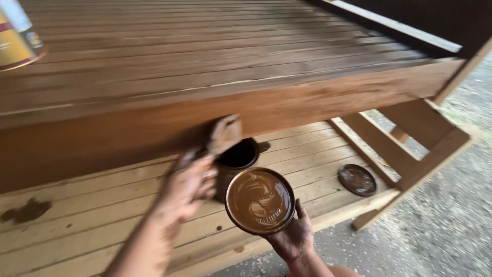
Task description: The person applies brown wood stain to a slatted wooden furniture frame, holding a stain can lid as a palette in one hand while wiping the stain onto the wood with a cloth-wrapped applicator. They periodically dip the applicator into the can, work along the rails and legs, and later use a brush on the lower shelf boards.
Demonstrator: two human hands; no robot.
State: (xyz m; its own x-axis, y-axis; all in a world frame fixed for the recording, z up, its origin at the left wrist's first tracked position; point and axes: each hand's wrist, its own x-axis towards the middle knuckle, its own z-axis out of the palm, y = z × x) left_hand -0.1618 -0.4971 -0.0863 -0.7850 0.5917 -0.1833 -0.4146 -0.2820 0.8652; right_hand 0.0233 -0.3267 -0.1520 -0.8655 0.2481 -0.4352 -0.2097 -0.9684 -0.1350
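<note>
The left hand [187,187] is closed around a stain-soaked brush [221,134], blurred by motion; the head of the brush lies against the front edge board [318,100] of a slatted wooden table. The exact finger wrap cannot be made out through the blur. The right hand [293,237] is cupped from below, fingers partly curled, and supports a round lid [260,200] that carries a shallow pool of brown stain. The lid sits roughly level, just in front of an open dark can [237,156] that stands on the lower bench [77,225].

Risk points, judged from this position:

- The lid has only a low rim. A small tilt of the right hand is likely to send stain over the edge onto the bench or the gravel floor [451,220].
- The left forearm crosses close beside the can. A wide stroke could knock the can over.
- The brush appears heavily loaded. Excess may run down the edge board and drip onto the pale bench boards, where a dark blot [26,210] already shows.
- A second lid [357,179] lies on the bench near a table leg [400,149], well apart from both hands.
- A yellow tin [15,38] stands on the table top at the far left, close to the edge of view; its footing cannot be judged.
</note>
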